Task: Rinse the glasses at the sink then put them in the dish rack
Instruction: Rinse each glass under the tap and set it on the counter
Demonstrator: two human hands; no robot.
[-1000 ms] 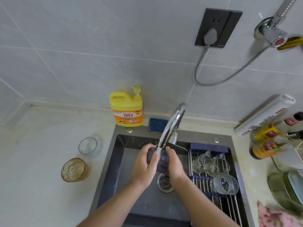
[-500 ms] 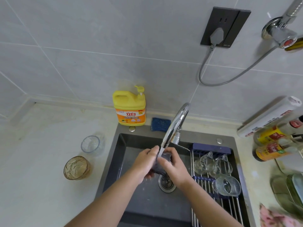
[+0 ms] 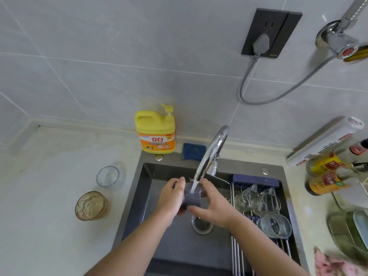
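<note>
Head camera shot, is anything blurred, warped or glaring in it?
Head view: wide-angle warp bends the tile joints; the bottles and pink cloth at the right edge are smeared; the faucet carries a bright glare streak; light is soft and even, shadows faint; the glass in the centre is fairly sharp.

This is looking like a home kitchen. A dark sink (image 3: pixel 151 196) is lying under the left hand (image 3: pixel 171 198) and right hand (image 3: pixel 211 208), and a chrome tap (image 3: pixel 214 148) is running water onto them. A yellow dish soap jug (image 3: pixel 155 132) is standing beyond them against the grey tiled wall (image 3: pixel 119 56). Sauce bottles (image 3: pixel 326 176) are crowding the counter (image 3: pixel 49 196) well right of the right hand, and glasses (image 3: pixel 272 226) are drying on a rack (image 3: pixel 256 179) just beside it.
</note>
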